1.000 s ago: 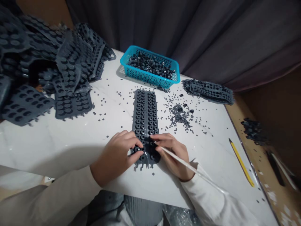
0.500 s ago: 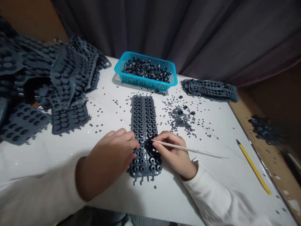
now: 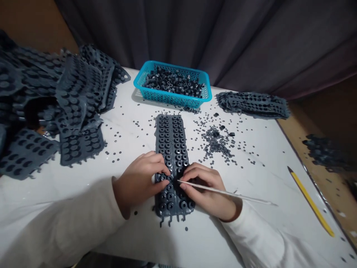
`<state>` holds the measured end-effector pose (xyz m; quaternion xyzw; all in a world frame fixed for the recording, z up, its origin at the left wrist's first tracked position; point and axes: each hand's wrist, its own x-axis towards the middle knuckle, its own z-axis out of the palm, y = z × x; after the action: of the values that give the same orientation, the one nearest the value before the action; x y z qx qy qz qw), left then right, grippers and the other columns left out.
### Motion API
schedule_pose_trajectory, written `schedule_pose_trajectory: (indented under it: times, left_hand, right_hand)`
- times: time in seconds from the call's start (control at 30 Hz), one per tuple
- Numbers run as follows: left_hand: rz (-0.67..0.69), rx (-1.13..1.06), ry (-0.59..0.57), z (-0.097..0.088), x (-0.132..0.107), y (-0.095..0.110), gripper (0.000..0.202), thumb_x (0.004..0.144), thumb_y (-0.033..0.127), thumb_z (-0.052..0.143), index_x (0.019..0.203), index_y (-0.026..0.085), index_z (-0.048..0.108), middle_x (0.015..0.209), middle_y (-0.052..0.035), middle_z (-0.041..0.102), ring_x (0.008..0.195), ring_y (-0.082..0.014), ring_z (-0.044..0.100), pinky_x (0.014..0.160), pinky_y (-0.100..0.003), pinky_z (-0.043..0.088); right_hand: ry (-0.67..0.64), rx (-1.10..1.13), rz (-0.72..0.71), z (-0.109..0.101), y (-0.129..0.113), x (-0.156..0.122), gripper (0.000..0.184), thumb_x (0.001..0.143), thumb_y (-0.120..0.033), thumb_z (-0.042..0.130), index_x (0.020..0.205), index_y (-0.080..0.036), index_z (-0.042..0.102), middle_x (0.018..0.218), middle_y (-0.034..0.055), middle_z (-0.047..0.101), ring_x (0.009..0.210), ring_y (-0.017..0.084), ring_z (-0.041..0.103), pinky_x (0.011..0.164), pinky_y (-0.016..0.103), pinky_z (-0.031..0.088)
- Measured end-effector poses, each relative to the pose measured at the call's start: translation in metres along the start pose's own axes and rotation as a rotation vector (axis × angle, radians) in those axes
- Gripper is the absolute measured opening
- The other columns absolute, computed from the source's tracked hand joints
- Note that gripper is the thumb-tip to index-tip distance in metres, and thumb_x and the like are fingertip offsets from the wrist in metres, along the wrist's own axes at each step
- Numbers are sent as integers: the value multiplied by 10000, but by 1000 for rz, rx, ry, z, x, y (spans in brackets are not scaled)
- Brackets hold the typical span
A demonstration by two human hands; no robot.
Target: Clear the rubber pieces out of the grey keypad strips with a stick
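A long dark rubber sheet [image 3: 172,145] studded with rows of ring-shaped bushings lies lengthwise before me on the white table. My left hand [image 3: 146,178] rests at its left side, thumb and index finger curled around a bushing on the sheet. Between the thumb and fingertips of my right hand [image 3: 209,190] is a thin pale stick [image 3: 231,193]. Its tip points left at the sheet's right-hand rows, and its tail reaches right over the table. Shadow and fingers hide the bushings around the tip.
Behind the sheet stands a blue basket [image 3: 173,97] of small black bushings. Moulded rubber sheets [image 3: 80,89] are heaped at left; a stack of strips [image 3: 252,105] lies back right. Tiny dark discs [image 3: 217,143] are scattered right of the sheet, left of a yellow cutter-like tool [image 3: 311,203].
Both hands have shifted slightly toward me along the sheet. My left thumb and index finger have come onto a bushing. The stick stays in my right hand, its tip lower on the sheet.
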<state>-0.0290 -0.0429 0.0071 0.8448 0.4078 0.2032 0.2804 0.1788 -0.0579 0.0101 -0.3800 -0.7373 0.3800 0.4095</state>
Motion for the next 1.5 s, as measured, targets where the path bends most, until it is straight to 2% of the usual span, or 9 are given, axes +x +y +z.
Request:
schedule_pose_trajectory:
  times: [0.2,0.4,0.67,0.77,0.97,1.1,1.3,1.4,1.5]
  left_hand:
    - [1,-27,4,4,2,-6,83,847,236,557,799,199,615,790,-15,555,797,-175,497,721,-303,378]
    - [-15,-29,-58,-1,3,-4,154,889,260,495,793,192,595,811,-22,551,806,-177,492,719,-302,375]
    - [-35,-80,-63,-2,5,-3,131,881,230,526,770,189,582,781,-5,549,792,-168,488,713,-285,363]
    - [-47,-95,-68,-2,5,-3,116,868,224,541,767,194,589,775,-2,550,791,-169,492,710,-284,360]
    - [-97,-118,-60,-2,6,-1,111,844,190,556,738,197,591,775,-1,570,809,-170,504,732,-294,364]
    - [-116,-106,-57,-2,7,0,104,828,170,566,733,197,597,759,2,561,799,-167,504,731,-296,366]
    - [-131,-94,-48,0,6,-1,82,809,163,589,737,196,608,736,13,537,777,-161,499,708,-285,359]
    - [-130,-85,-54,0,7,-1,79,812,188,597,738,199,621,737,9,540,778,-166,502,702,-286,360]
    - [-131,-88,-64,0,7,-1,69,814,193,602,752,197,632,735,9,544,771,-165,502,701,-286,359]
  right_hand:
    - [-99,16,-59,-1,3,-2,78,790,-133,611,831,-196,632,960,98,705,889,192,636,810,365,508]
    - [-99,34,9,-1,3,-3,79,806,-133,609,847,-200,601,1002,103,704,936,192,631,807,353,515]
    - [-150,17,30,-1,6,-5,88,840,-138,585,889,-210,574,1032,84,690,970,176,628,821,324,509]
    - [-168,-43,-42,-2,9,-5,92,843,-139,586,899,-210,575,1023,83,694,959,174,624,809,316,510]
    - [-264,-300,-342,-3,15,-3,119,866,-115,551,952,-197,557,1092,117,672,929,201,614,781,380,495]
    - [-314,-462,-416,-3,9,-2,131,883,-93,501,964,-182,552,1143,145,644,892,208,608,735,385,492]
    - [-334,-509,-362,-1,7,-4,160,911,-129,454,1004,-203,561,1154,118,636,874,197,594,745,380,497]
    - [-266,-479,-342,1,12,-5,153,907,-142,466,1011,-210,555,1151,117,633,904,196,609,764,370,510]
    - [-190,-336,-243,2,14,-7,112,900,-167,492,986,-224,538,1135,97,639,964,184,626,799,345,523]
